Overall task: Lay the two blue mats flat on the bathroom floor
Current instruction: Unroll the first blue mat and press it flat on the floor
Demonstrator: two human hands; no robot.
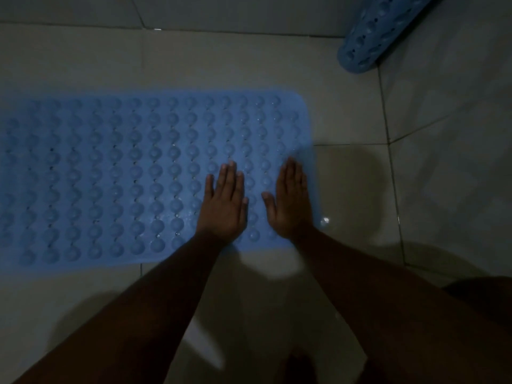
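Observation:
One blue mat [124, 176], studded with round bumps, lies spread flat on the pale tiled floor [194, 56] and runs off the left edge of the view. My left hand [224, 203] and my right hand [288, 200] rest palm down on its right end, side by side, fingers straight and close together, holding nothing. A second blue mat [374, 34] is rolled into a tube and leans at the top right, its lower end on the floor near the wall.
Grey floor tiles with dark grout lines surround the mat. A wall [457, 120] rises on the right. My knee [482, 295] shows dark at the lower right. The light is dim and my arms cast shadows on the floor.

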